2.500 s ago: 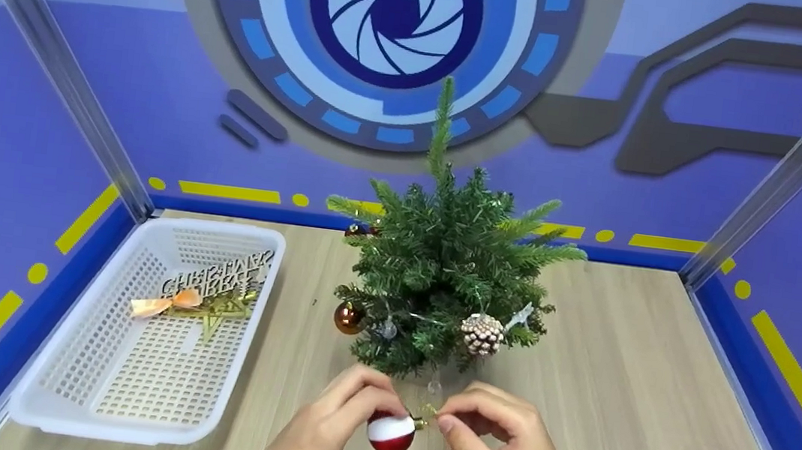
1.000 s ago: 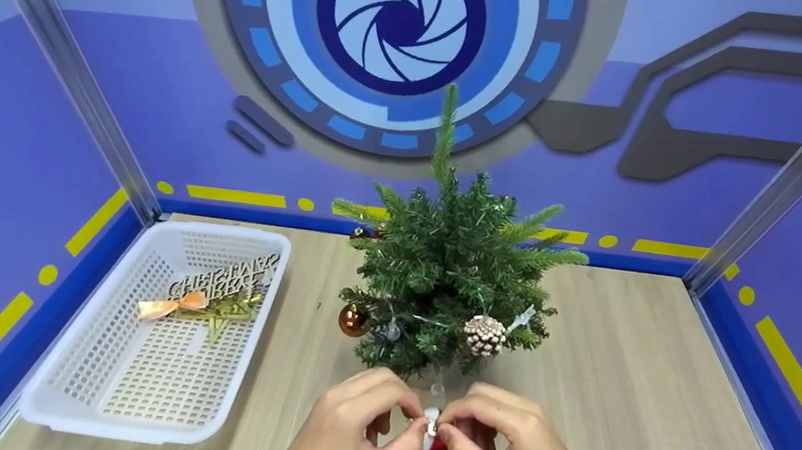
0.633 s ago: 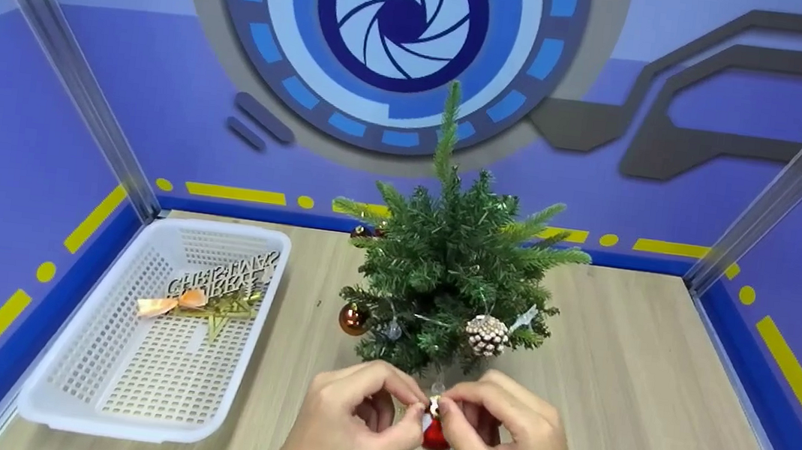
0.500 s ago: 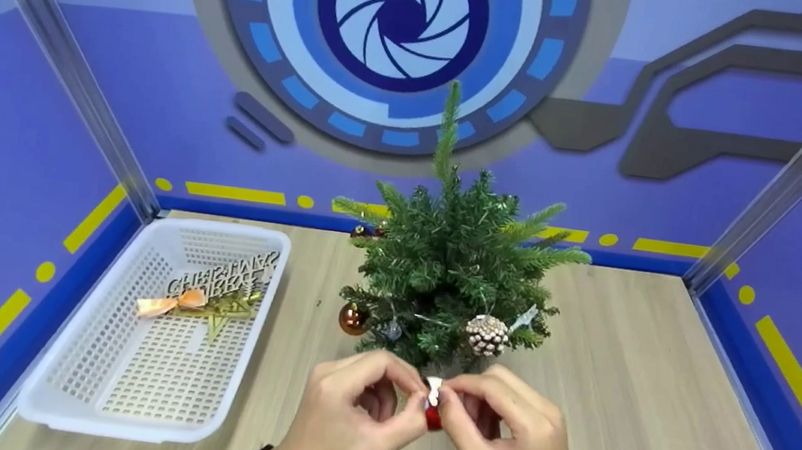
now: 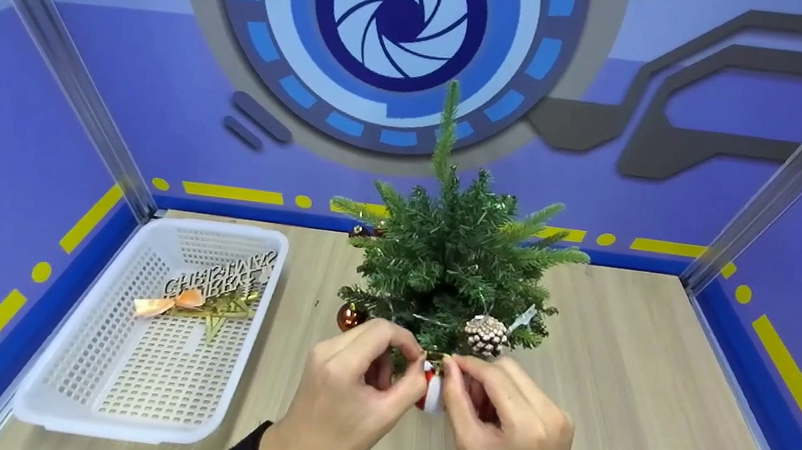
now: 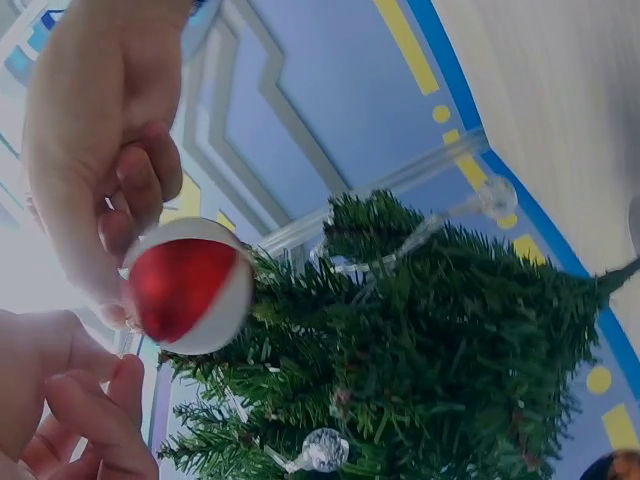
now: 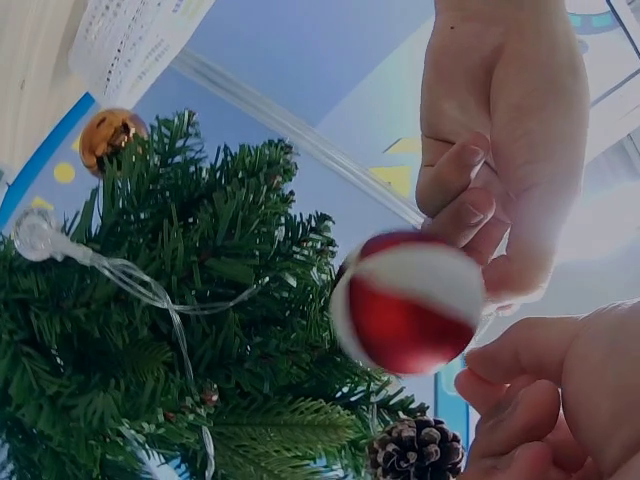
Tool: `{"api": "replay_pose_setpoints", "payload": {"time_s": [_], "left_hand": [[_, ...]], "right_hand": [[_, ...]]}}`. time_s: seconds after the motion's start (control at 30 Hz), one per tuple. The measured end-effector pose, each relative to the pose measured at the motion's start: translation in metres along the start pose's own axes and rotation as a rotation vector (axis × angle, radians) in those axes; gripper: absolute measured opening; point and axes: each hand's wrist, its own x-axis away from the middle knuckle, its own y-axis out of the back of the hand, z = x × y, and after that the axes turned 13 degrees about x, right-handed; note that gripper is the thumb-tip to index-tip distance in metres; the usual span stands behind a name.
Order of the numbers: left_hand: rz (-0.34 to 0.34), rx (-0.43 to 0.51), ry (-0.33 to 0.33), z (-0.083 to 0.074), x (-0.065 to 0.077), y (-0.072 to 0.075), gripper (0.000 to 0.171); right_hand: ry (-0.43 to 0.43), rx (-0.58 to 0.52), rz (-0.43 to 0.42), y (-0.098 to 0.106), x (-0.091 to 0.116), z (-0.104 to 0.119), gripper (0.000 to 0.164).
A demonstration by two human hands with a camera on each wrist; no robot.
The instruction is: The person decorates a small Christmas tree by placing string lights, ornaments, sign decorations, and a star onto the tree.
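Note:
A red and white Christmas bauble (image 5: 434, 395) hangs between my two hands, in front of the lower branches of a small artificial Christmas tree (image 5: 442, 260). My left hand (image 5: 355, 393) and right hand (image 5: 510, 422) each pinch one side of its gold cord (image 5: 437, 357) between thumb and forefinger. Both wrist views show the bauble hanging from the fingertips, close beside the green needles. A frosted pinecone (image 5: 486, 335) hangs just beyond my right fingers, and a copper bauble (image 5: 350, 316) beyond my left.
A white perforated basket (image 5: 122, 416) stands at the left, holding a lettered Christmas sign (image 5: 217, 281), an orange bow (image 5: 169, 303) and gold stars (image 5: 215, 321). A clear light string (image 7: 130, 275) winds through the branches. Blue printed panels (image 5: 236, 85) enclose the wooden table (image 5: 622, 401).
Earlier my left hand held the bauble's body while the right held its cord. Now both hands pinch the cord, and they have moved forward to the tree with the bauble hanging.

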Motion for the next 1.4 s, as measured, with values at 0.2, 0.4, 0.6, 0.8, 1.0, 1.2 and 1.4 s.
{"api": "replay_pose_setpoints", "payload": {"time_s": [0.2, 0.4, 0.6, 0.8, 1.0, 1.2, 1.4], "left_hand": [[0.008, -0.070, 0.011, 0.001, -0.001, 0.001, 0.024], [0.005, -0.131, -0.034, 0.005, -0.002, 0.000, 0.023], [0.024, -0.175, -0.034, 0.007, -0.002, 0.000, 0.022], [0.039, -0.219, -0.027, 0.008, -0.003, 0.001, 0.019], [0.056, -0.215, -0.051, 0.010, -0.002, 0.000, 0.014], [0.066, -0.237, -0.070, 0.010, -0.001, -0.001, 0.013], [0.069, -0.256, -0.077, 0.010, -0.001, -0.001, 0.015]], "right_hand": [[0.020, 0.086, 0.015, -0.003, -0.001, 0.000, 0.008], [0.012, 0.090, 0.033, -0.005, 0.000, 0.000, 0.005], [0.011, 0.123, 0.032, -0.009, 0.002, 0.000, 0.006], [0.014, 0.155, 0.043, -0.013, 0.005, -0.001, 0.005], [0.007, 0.163, 0.059, -0.016, 0.010, -0.003, 0.008], [0.000, 0.173, 0.053, -0.016, 0.012, -0.004, 0.010], [0.012, 0.186, 0.055, -0.016, 0.013, -0.005, 0.008]]}}
